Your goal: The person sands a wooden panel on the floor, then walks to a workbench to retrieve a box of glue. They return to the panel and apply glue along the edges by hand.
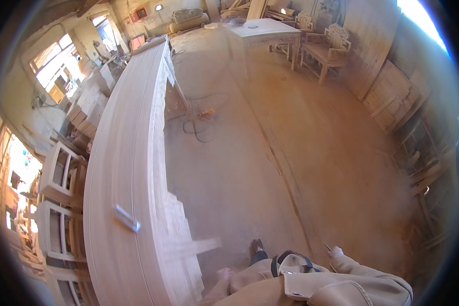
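A long pale wooden table (118, 168) with a carved edge runs along my left side. On its top lies a small silvery oblong object (126, 218), too blurred to name. My left hand (224, 274) hangs low beside the table's near end, and its fingers are smeared. Out to the right, at the end of a tan sleeve, my right hand (336, 251) is closed. A thin dark tip (328, 247) sticks out of it; what it belongs to I cannot make out. Below the table edge a light wooden piece (191, 248) juts out, blurred.
Cables (196, 130) lie on the dusty floor near the table's legs. Farther off stand a square carved table (262, 28) and a carved armchair (327, 48). Wooden boards (392, 97) lean along the right wall. Small wooden frames (61, 171) line the left side.
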Motion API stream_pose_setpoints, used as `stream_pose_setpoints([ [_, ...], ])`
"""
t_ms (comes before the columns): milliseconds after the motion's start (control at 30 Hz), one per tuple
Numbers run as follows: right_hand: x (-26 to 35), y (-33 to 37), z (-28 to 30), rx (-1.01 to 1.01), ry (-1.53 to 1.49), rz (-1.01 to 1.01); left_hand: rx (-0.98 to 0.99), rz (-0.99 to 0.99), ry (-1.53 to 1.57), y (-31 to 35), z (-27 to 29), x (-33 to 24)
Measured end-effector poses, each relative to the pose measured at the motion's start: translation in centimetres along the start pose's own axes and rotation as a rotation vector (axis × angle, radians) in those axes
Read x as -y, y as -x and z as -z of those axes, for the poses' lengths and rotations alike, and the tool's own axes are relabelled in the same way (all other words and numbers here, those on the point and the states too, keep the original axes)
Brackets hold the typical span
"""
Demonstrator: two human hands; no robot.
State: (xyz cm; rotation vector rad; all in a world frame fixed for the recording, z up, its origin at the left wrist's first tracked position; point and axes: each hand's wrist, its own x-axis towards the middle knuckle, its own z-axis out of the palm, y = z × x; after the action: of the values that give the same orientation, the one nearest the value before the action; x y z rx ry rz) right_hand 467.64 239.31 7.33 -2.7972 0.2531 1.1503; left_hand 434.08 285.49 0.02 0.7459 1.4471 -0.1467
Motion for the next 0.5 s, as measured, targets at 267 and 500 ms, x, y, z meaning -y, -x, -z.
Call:
stream_pose_setpoints([
  [267, 5.5, -9.2, 9.1, -0.031, -0.187, -0.368, 0.132, -0.030, -0.079, -9.0, -11.5, -23.7],
  [500, 19.5, -27.1, 22.1, -0.018, -0.222, -0.197, 0.125, -0.011, 0.193, -13.9, -23.0, -38.1],
])
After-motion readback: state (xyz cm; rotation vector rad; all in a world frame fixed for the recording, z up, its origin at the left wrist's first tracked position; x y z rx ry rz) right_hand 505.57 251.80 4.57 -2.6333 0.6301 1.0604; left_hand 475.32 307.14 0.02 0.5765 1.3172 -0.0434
